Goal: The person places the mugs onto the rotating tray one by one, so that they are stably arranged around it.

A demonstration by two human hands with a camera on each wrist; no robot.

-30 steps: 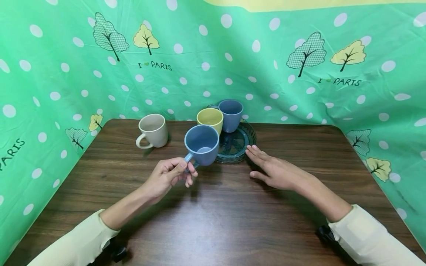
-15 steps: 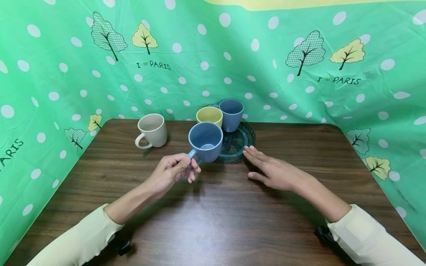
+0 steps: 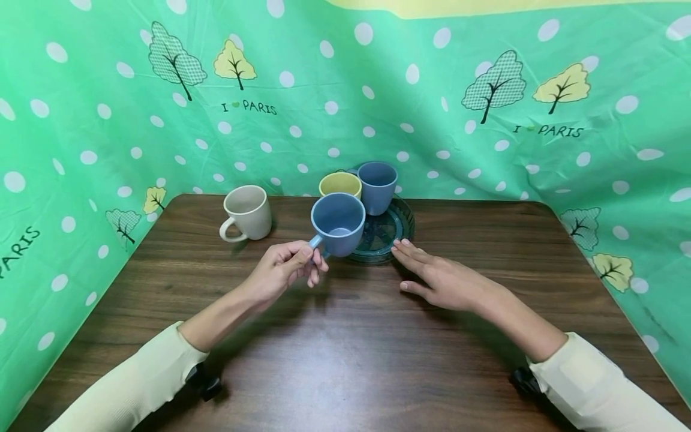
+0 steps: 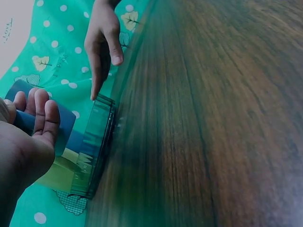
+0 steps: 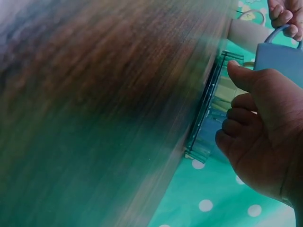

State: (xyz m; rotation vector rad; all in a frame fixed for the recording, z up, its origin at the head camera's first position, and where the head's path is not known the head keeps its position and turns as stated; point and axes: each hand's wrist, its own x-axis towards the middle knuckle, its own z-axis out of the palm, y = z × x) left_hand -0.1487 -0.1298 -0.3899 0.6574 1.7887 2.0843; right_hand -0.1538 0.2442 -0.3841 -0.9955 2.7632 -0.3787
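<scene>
since the earlier frame, the blue cup [image 3: 338,225] and the left hand [image 3: 281,267] had moved a little right and farther off.

at far left the white cup [image 3: 252,213] stood upright on the table [image 3: 345,360], its handle turned left and near, an easy place to take hold.

to its right, the left hand was grasping the blue cup by its handle, thumb on top. the cup hung mouth up over the near left part of the dish [image 3: 380,233], hiding some of the yellow cup [image 3: 340,182]. it looked ceramic: probably stiff, moderately heavy, smooth enough to slip and liable to chip. held from one side, it would likely want to tip, so a firm pinch high on the handle seemed right.

the yellow cup and the far blue cup [image 3: 378,191] stood side by side at the dish's far left, both showing through its clear wall. the dish looked rigid and possibly brittle, best steadied at the rim.

farthest right, the right hand [image 3: 445,281] was released, fingers straight, tips at the dish's near right rim.
</scene>
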